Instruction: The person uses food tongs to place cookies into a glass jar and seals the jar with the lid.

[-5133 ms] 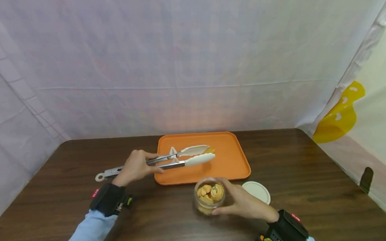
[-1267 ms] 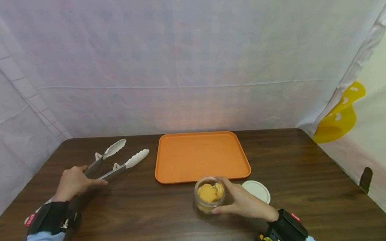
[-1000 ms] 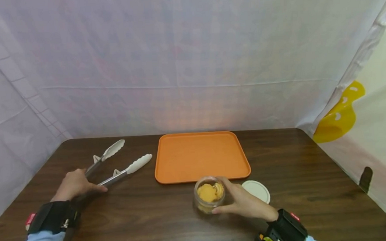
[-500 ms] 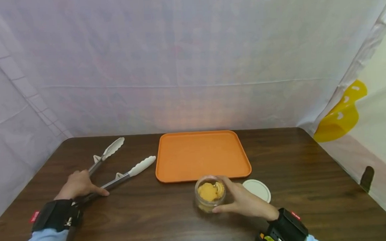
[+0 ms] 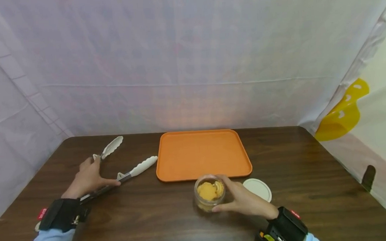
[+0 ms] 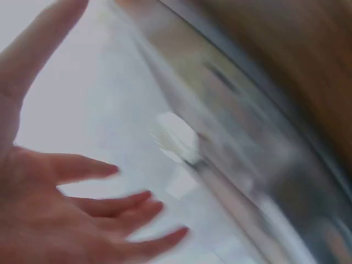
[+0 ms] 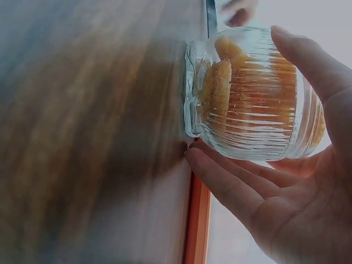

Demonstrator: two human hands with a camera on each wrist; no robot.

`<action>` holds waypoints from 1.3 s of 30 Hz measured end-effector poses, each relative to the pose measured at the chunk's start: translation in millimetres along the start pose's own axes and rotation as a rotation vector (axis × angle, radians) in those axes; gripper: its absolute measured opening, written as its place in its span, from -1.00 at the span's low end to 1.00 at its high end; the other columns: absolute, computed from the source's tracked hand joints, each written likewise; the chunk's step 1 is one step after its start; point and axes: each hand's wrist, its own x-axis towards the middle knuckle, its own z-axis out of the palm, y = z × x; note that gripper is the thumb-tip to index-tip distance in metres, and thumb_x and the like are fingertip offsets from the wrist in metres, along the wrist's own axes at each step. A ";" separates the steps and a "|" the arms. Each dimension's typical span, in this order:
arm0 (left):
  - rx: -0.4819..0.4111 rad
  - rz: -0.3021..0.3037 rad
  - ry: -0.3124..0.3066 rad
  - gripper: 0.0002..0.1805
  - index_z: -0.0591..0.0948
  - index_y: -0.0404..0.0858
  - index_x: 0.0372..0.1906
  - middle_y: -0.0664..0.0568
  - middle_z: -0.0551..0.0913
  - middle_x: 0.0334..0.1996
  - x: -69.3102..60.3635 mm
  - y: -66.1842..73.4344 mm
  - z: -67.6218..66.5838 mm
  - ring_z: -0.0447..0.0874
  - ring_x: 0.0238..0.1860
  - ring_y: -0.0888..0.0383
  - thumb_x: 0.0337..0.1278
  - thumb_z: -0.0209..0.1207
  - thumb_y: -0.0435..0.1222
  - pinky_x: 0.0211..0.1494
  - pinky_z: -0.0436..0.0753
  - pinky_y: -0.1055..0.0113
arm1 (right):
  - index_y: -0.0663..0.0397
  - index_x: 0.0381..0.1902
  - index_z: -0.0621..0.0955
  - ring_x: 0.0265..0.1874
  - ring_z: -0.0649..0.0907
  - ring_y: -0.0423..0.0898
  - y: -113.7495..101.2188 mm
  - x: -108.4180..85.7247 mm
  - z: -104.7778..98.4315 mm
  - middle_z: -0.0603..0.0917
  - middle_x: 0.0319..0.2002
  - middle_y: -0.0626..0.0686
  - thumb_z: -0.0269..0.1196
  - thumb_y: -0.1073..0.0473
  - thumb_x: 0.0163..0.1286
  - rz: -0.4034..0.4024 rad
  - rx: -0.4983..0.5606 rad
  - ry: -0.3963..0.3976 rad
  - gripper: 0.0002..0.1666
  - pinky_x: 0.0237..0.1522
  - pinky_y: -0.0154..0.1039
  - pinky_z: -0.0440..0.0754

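At the left of the table, kitchen tongs (image 5: 143, 166) with steel arms and white scalloped tips lie spread apart. My left hand (image 5: 87, 180) is over their arms, thumb and fingers wide apart. In the left wrist view those fingers (image 6: 137, 212) are spread, and a white tong tip (image 6: 179, 135) shows beyond them with a gap between. My right hand (image 5: 242, 202) grips a clear ribbed jar (image 5: 203, 208) from its right side, thumb and fingers curved round it. The jar stands upright and uncovered on the table, holding several golden cookies (image 5: 208, 191).
A bare orange tray (image 5: 201, 155) lies just behind the jar. A round white lid (image 5: 257, 189) is flat on the table beyond my right hand. Pale curtains close off the back and sides of the dark wooden table (image 5: 146, 230).
The tongs, earlier over the tray with a cookie in their tips, now lie at the left. My left hand has let go of them. Another cookie tops the jar; my right hand stays put.
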 end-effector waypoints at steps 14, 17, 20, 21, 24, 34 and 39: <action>-0.474 0.624 -0.119 0.01 0.22 -0.53 0.45 -0.44 0.46 0.29 -16.1 122.1 41.5 0.48 0.26 -0.33 -0.03 0.50 -0.20 0.18 0.56 -0.14 | 0.14 0.41 0.25 0.17 0.63 0.12 0.8 0.2 0.1 0.60 0.22 0.21 0.37 -0.21 0.27 -0.007 0.020 -0.008 -0.05 0.17 0.01 0.58; -0.514 0.649 -0.196 0.04 0.17 -0.54 0.47 -0.45 0.43 0.30 -14.7 133.9 54.6 0.47 0.27 -0.35 -0.01 0.49 -0.20 0.20 0.57 -0.12 | 0.15 0.41 0.26 0.16 0.63 0.11 1.1 0.8 0.9 0.60 0.21 0.20 0.38 -0.20 0.27 -0.009 0.017 -0.006 -0.05 0.16 -0.01 0.59; -0.551 0.663 -0.277 0.08 0.11 -0.56 0.48 -0.47 0.40 0.31 -12.7 144.1 67.3 0.44 0.30 -0.36 0.01 0.49 -0.22 0.24 0.55 -0.10 | 0.17 0.40 0.26 0.16 0.64 0.10 0.8 1.6 1.3 0.61 0.21 0.20 0.39 -0.19 0.26 -0.009 0.017 -0.007 -0.04 0.15 -0.03 0.59; -0.564 0.660 -0.305 0.09 0.09 -0.56 0.49 -0.47 0.39 0.32 -12.2 147.1 71.1 0.43 0.31 -0.36 0.01 0.49 -0.23 0.26 0.54 -0.09 | 0.18 0.40 0.26 0.15 0.64 0.09 0.7 1.9 1.3 0.61 0.20 0.20 0.39 -0.19 0.26 -0.007 0.018 -0.010 -0.04 0.14 -0.04 0.60; -0.597 0.660 -0.371 0.12 0.03 -0.56 0.50 -0.46 0.34 0.36 -10.8 155.9 79.6 0.39 0.35 -0.35 -0.02 0.50 -0.27 0.30 0.52 -0.06 | 0.18 0.40 0.26 0.16 0.64 0.09 0.3 2.9 1.4 0.60 0.21 0.19 0.39 -0.19 0.27 -0.011 0.027 -0.019 -0.04 0.14 -0.06 0.60; -0.482 0.663 -0.351 0.12 0.19 -0.45 0.48 -0.30 0.39 0.41 -6.1 174.8 91.8 0.41 0.37 -0.24 -0.18 0.58 -0.23 0.38 0.40 -0.17 | 0.14 0.44 0.24 0.24 0.58 0.12 -2.1 4.8 1.4 0.54 0.29 0.19 0.38 -0.19 0.28 -0.003 0.038 -0.031 -0.03 0.22 0.04 0.55; -0.476 0.682 -0.327 0.03 0.29 -0.36 0.44 -0.21 0.50 0.33 -3.7 178.3 96.5 0.49 0.32 -0.15 -0.18 0.58 -0.23 0.36 0.47 -0.04 | 0.19 0.47 0.22 0.28 0.55 0.15 -2.0 5.5 0.9 0.51 0.33 0.21 0.38 -0.17 0.29 -0.006 0.043 -0.037 -0.01 0.25 0.08 0.53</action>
